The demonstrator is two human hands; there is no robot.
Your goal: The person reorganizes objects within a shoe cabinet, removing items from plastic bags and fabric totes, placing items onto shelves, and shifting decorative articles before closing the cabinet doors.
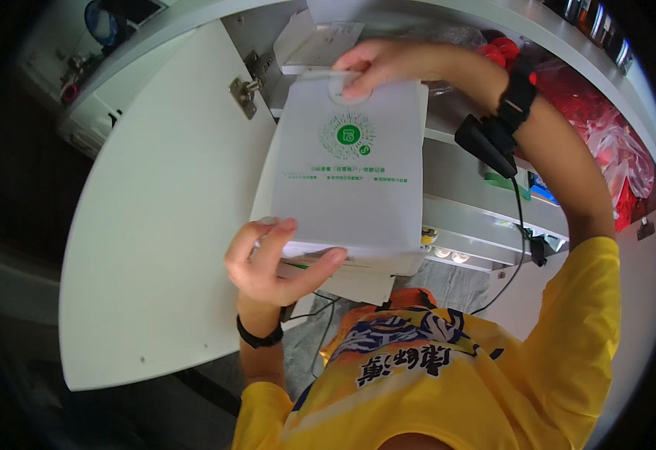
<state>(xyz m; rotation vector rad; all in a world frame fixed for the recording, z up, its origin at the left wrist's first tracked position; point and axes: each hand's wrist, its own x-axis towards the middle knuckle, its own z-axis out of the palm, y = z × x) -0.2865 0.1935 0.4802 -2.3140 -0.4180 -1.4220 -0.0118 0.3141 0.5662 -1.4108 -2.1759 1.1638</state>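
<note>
A stack of white boxes or thick papers (350,208) lies between my hands in front of a cupboard; its top face bears green print and a round code. My left hand (280,261) is at the near left corner, its thumb and fingers spread around the edge. At the far edge my right hand (376,67) grips the stack, the thumb on a pale round tab. More papers or cards (362,287) stick out beneath at the near side. What lies under the stack is hidden.
The white cupboard door (159,225) stands open on the left, its metal hinge (243,95) beside the stack. Shelves (474,211) hold small items, and red things in clear plastic bags (615,140) fill the right. A black cable (522,225) hangs from the right wrist device.
</note>
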